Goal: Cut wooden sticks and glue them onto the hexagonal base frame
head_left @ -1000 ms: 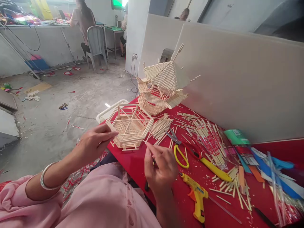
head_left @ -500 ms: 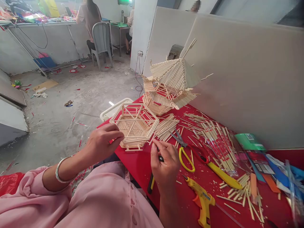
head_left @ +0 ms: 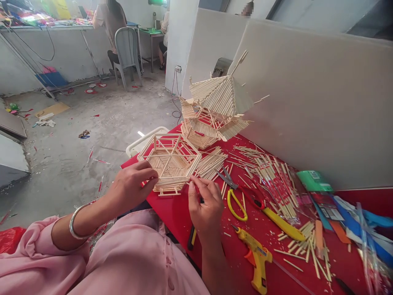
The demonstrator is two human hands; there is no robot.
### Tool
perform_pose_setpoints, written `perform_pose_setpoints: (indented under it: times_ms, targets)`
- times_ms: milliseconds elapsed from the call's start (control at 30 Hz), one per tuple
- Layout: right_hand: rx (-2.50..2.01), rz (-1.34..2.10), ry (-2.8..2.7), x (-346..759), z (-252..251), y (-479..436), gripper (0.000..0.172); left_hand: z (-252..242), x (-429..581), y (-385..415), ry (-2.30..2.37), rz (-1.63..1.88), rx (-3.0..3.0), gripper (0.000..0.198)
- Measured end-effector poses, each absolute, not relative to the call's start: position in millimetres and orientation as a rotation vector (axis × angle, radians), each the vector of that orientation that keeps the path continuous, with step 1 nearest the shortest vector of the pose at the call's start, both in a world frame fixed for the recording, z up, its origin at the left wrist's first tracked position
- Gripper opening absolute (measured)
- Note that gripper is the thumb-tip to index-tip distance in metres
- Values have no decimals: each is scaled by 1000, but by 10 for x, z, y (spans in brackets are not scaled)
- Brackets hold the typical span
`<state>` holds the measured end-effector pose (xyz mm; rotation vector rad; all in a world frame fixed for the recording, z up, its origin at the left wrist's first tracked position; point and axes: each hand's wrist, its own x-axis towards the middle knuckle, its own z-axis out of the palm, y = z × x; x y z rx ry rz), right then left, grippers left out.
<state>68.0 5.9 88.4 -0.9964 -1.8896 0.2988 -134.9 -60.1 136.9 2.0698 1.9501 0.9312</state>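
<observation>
A hexagonal frame of thin wooden sticks (head_left: 172, 156), with spokes across its top and a slatted floor, rests on the red table. My left hand (head_left: 135, 182) is closed in a pinch at its front left edge. At the front right corner, my right hand (head_left: 207, 200) pinches with thumb and forefinger. A thin wooden stick (head_left: 173, 180) runs along the front edge between both sets of fingertips; its ends are covered by the fingers. Beneath my right hand lies a black-and-yellow cutter (head_left: 192, 237), partly hidden.
Behind the frame stands a tiered stick pagoda (head_left: 215, 98). To the right lie loose sticks (head_left: 211, 164), scissors (head_left: 236, 200) with yellow and red handles, a yellow glue gun (head_left: 254, 258), bagged sticks (head_left: 279, 184) and green tape (head_left: 315, 181). A person (head_left: 110, 28) sits far back.
My right hand has moved slightly left, bringing its fingertips to the front right corner of the frame. My left hand keeps its pinch. The whole view has shifted a little.
</observation>
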Motion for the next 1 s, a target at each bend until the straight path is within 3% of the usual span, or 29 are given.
perform_pose_setpoints:
  times_ms: [1000]
  targets:
    - [-971, 363, -1924, 656, 793, 92, 27, 1345, -1327, -578, 1907, 953, 2085, 18]
